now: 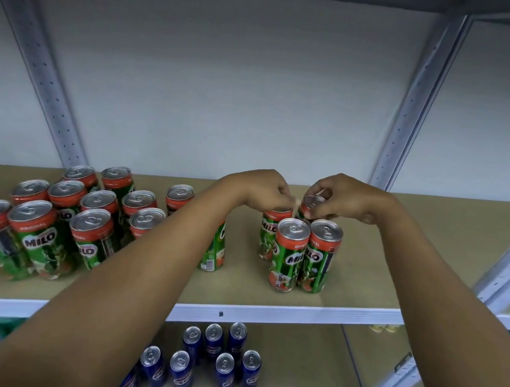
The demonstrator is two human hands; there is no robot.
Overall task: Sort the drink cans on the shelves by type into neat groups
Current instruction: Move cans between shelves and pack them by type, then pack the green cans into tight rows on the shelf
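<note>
Green and red Milo cans stand on the upper shelf (364, 290). A big cluster of several cans (61, 217) fills its left side. A small group stands at centre right: two front cans (289, 255) (321, 256) and two behind. My left hand (260, 189) grips the top of the back left can (270, 227). My right hand (340, 197) grips the top of the back right can (310, 203). One more Milo can (214, 252) is partly hidden behind my left forearm. Blue cans (220, 362) stand grouped on the lower shelf.
Perforated white metal uprights (39, 54) (419, 101) frame the bay against a pale wall. Bare shelf board (436, 222) lies to the right of the small group. A neighbouring bay begins at the far right, with small pale objects (383, 328) under the shelf rail.
</note>
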